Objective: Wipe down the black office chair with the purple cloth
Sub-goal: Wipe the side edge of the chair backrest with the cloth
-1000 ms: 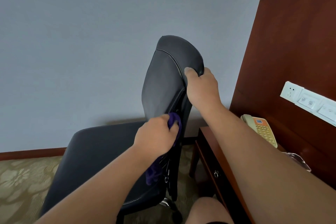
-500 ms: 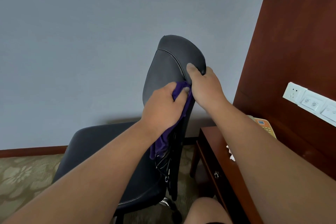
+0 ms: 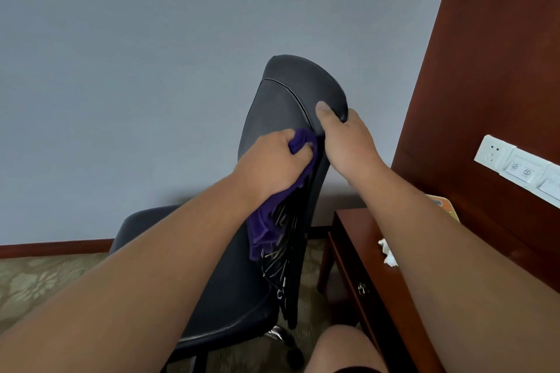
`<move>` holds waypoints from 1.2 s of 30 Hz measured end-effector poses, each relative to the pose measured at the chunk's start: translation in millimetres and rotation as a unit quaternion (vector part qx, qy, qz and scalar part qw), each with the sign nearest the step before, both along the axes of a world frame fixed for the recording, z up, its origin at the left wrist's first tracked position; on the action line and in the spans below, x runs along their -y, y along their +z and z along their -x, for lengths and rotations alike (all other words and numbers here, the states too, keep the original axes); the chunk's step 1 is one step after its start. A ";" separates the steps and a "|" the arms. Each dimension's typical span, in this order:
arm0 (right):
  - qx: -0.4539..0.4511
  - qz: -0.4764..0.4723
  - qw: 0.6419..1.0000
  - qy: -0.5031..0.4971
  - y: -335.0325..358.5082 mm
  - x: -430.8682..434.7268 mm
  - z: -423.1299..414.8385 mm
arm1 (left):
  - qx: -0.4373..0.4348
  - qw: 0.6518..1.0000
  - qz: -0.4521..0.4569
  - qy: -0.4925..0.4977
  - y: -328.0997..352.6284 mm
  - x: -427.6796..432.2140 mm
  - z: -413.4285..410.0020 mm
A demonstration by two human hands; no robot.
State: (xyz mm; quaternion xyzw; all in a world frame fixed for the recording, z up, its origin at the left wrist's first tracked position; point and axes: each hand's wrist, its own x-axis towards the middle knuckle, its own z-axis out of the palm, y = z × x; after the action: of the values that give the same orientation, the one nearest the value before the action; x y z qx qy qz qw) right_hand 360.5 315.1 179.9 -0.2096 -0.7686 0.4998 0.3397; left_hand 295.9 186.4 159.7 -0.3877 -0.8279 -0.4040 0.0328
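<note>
While the purple cloth (image 3: 263, 225) is bunched in the left grip (image 3: 272, 160), whose fingers are clamped round it, it is pressed to the side edge of the black office chair (image 3: 281, 103) just below the right grip (image 3: 345, 142), which is curled over the backrest's top corner. Wiping is judged under way on 1 edge only; the seat (image 3: 233, 288) under the left grip, the backrest face and the base are judged left to do.
</note>
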 end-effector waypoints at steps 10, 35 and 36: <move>0.022 0.014 1.000 -0.001 6.8 12.6 -4.8 | -0.045 0.974 0.204 0.091 -62.0 44.9 4.5; 0.010 -0.004 1.000 -0.008 0.0 21.0 -10.3 | -0.119 0.935 0.282 0.178 -119.3 53.5 -14.2; 0.010 -0.006 1.000 -0.010 -0.5 23.6 -11.1 | -0.131 0.935 0.275 0.180 -115.6 53.6 -15.3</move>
State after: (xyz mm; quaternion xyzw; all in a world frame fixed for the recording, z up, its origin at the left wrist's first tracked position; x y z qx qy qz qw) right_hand 371.6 291.5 179.4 -0.2199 -0.7730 0.4898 0.3380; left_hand 311.3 132.9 44.1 -0.2755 -0.9510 -0.0934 0.1048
